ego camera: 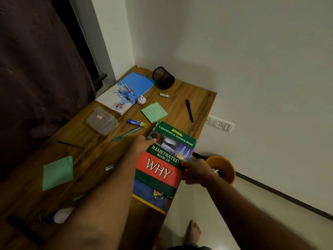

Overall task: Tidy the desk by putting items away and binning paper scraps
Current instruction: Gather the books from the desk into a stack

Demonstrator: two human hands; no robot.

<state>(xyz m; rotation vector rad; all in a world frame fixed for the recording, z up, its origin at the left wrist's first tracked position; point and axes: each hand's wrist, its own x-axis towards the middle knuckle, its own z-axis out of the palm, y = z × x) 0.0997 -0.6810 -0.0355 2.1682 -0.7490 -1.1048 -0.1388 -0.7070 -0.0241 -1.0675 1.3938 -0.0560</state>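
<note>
Nearest the body, at desk (100,156) edge: left hand (139,146) and right hand (195,171) both clamped on book (164,159), left thumb over top-left corner of cover, right fingers curled round right edge. Book atop a blue one (149,197) with yellow border, overhanging desk edge. Readable on cover: "A QUESTION & ANSWER BOOK", "ILLUSTRATED BOOK OF WHY".

Judged barely begun. Still scattered: green paper (57,173) near left, another green sheet (155,112) farther on, teal pen (126,134), glue stick (137,123), clear box (101,120), black pen (189,110), crumpled scrap (141,100) unbinned, notebook (126,92).

At far end: pen cup (163,77) tipped on its side. Below, on floor right: yellow bin (222,168). Other labels too small to read.
</note>
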